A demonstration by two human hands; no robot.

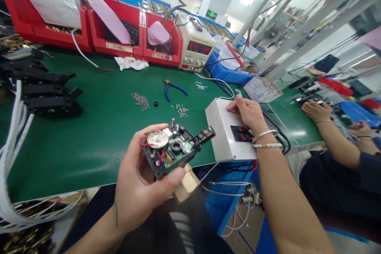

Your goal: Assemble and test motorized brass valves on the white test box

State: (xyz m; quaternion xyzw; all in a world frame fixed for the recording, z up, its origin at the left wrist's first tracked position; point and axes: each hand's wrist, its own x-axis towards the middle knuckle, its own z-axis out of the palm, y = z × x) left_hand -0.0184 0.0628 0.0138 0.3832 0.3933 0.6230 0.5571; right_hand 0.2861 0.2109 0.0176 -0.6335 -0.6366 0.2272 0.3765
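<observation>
My left hand point(139, 178) is wrapped round an open black device housing point(175, 147), held above the front edge of the table. Inside it show a green circuit board, a round silver part, and red wires. A black arm sticks out to its right, and a pale brass-coloured block point(187, 184) hangs beneath. My right hand point(245, 113) rests over a white box point(222, 127) with black-and-red terminals point(242, 133). Its fingers are curled together at the box top; anything between them is hidden.
Blue-handled pliers point(175, 87) and small piles of screws point(182, 111) lie on the green tabletop point(104, 139). Red bins point(116, 47) and a lit power supply point(196, 43) stand behind. Black assemblies point(50, 95) with white cables are at left. A co-worker's hand point(317, 111) works at right.
</observation>
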